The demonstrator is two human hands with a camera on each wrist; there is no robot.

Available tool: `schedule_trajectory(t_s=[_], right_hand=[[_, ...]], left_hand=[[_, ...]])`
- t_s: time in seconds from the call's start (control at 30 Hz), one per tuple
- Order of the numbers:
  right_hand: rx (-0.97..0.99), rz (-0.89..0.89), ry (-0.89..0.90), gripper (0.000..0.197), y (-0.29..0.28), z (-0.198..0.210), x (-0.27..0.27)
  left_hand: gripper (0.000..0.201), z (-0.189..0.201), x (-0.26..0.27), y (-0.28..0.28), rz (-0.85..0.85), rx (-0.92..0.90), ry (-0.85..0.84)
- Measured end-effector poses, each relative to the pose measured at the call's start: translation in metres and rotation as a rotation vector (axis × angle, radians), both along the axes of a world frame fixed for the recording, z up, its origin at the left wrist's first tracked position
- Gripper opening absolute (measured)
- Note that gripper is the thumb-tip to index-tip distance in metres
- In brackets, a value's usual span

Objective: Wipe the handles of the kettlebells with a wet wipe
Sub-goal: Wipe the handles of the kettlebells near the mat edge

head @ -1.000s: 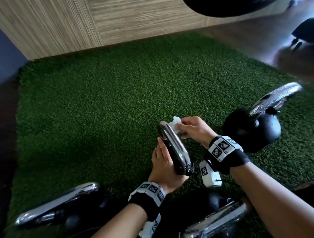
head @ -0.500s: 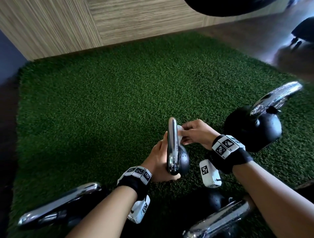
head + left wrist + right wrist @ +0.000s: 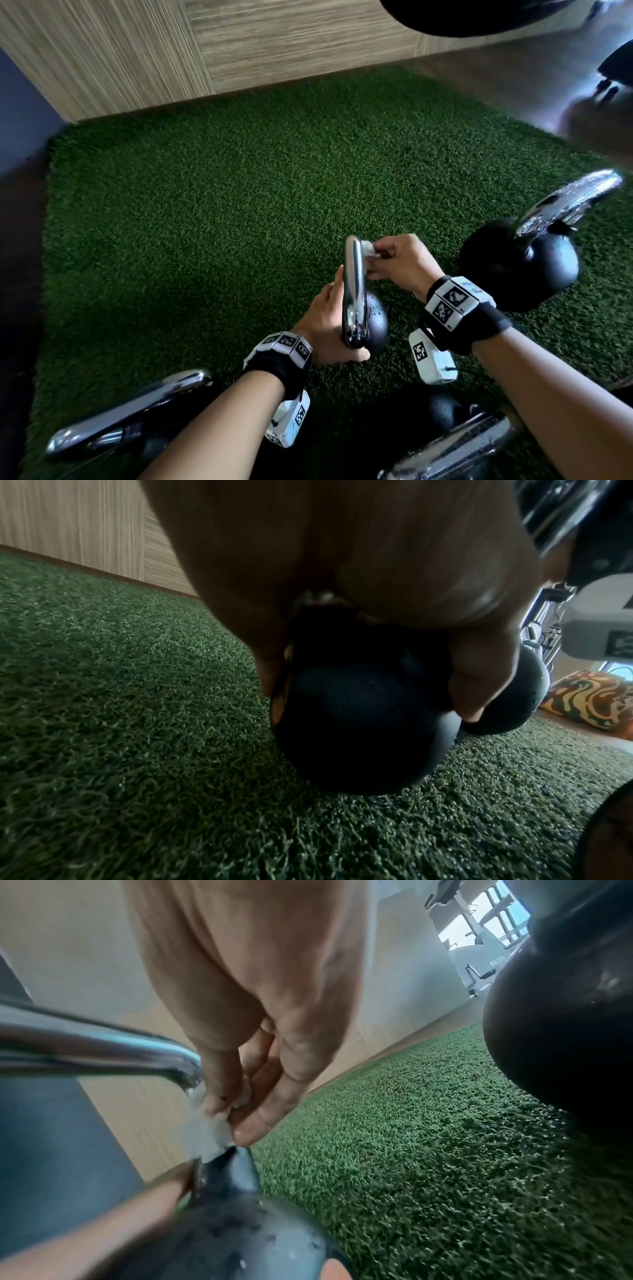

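Wet wipe (image 3: 368, 247) now higher on handle (image 3: 354, 291)

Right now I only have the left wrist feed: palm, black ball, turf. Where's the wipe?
Observer: Head view: the right hand pinches the wet wipe against the far end of the chrome handle of the small kettlebell.
Operator: Does the other hand crowd it?
Observer: No. The left hand grips the handle's near end, and the wipe is at the opposite end.
Operator: Anything outside my frame?
Observer: Another kettlebell sits on the turf left of the left forearm.
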State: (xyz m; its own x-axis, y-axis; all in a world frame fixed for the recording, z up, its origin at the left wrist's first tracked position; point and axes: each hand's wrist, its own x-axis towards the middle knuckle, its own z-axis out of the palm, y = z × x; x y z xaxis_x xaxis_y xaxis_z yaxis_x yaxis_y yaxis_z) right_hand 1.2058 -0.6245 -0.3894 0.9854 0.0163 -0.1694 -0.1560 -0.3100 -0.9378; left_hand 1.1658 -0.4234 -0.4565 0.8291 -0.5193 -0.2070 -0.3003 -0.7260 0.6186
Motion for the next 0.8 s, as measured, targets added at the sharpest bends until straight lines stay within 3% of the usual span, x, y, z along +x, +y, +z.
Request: schedule_trajectory(t_s=[0.1, 0.23, 0.33, 0.47, 0.57, 0.7, 0.8], right_hand=[[-0.114, 0.024, -0.047, 0.009, -0.002, -0.005, -0.001], [-0.216, 0.007, -0.388, 0.038, 0.000, 0.001, 0.005], [-0.171, 0.039, -0.495, 0.030, 0.001, 0.002, 0.005], [-0.109, 0.088, -0.480, 0.043, 0.001, 0.010, 0.006], [-0.171, 0.132, -0.453, 0.032, -0.002, 0.021, 0.005], [-0.069, 0.330, -0.341, 0.028, -0.001, 0.031, -0.005], [-0.037, 0.372, -0.286, 0.023, 0.004, 0.040, -0.007]], left_hand=[[0.135, 0.003, 0.000, -0.001, -0.019, 0.002, 0.002], [0.138, 0.009, 0.000, 0.004, 0.003, -0.075, 0.043], [0.141, 0.011, 0.002, 0.006, -0.041, -0.041, 0.027], [0.139, 0.009, 0.008, 0.007, -0.082, -0.043, -0.014], [0.132, 0.012, 0.011, 0.006, -0.066, -0.050, 0.009], [0.115, 0.021, 0.011, 0.009, -0.010, -0.056, 0.148], [0.108, 0.024, 0.013, 0.009, 0.011, -0.034, 0.155]])
